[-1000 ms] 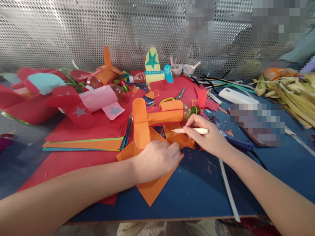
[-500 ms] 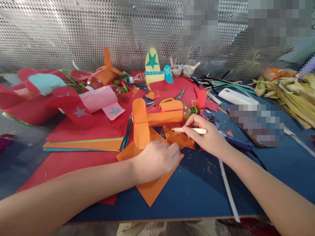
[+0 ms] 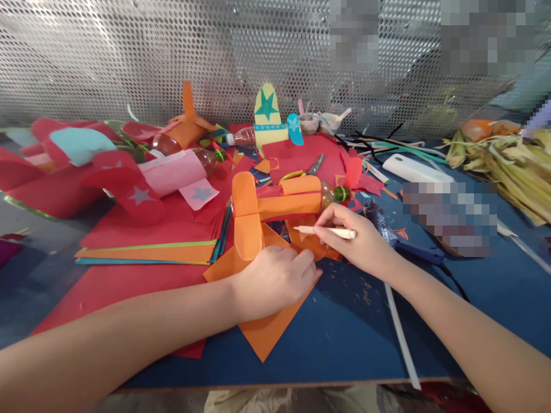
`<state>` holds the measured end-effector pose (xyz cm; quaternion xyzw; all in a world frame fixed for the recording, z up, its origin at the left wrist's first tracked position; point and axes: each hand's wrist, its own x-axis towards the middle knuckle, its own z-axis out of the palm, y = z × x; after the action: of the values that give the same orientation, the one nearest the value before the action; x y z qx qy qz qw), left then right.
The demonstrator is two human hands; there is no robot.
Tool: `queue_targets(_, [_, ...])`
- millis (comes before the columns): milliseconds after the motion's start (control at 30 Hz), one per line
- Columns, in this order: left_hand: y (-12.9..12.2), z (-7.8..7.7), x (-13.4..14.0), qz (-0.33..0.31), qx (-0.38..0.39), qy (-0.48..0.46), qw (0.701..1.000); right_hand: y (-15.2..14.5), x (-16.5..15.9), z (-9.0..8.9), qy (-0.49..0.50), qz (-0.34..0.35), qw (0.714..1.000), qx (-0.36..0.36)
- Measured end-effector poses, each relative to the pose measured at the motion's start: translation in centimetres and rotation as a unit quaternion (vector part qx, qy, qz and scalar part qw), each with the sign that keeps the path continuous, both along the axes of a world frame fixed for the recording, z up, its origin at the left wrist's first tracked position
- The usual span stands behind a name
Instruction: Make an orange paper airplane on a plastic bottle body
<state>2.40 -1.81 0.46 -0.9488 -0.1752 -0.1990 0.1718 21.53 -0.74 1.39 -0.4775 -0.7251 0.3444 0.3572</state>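
Note:
My right hand [image 3: 350,232] grips a slim cream-white marker pen [image 3: 344,233], its tip pointing left over orange paper. A square sheet of orange paper [image 3: 263,338] lies on the table under my left hand [image 3: 279,281]. The left fingers are curled and pressed together at the sheet's right edge; their tips are partly hidden. Just beyond both hands rests a toy plane [image 3: 288,205], made of a plastic bottle wrapped in orange and red, with an orange crosspiece at its left end and a green cap at its right.
Left are stacked coloured sheets [image 3: 146,252] and a pink bottle plane [image 3: 176,172]. Scissors [image 3: 316,164] lie behind the orange plane. A blue glue gun [image 3: 415,250], a white stick [image 3: 402,338] and a white power strip [image 3: 415,169] are on the right. A perforated metal screen [image 3: 193,51] stands behind.
My right hand has shifted slightly left with the marker pen, whose tip is now farther left over the orange paper. My left hand stays in place on the sheet.

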Motion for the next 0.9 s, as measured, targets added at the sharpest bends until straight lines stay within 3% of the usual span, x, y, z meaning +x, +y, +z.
queue_targets(900, [-0.04,0.01,-0.01,-0.001,0.006,-0.001,1.0,-0.04,0.01,0.02,0.005,-0.012,1.0,0.007])
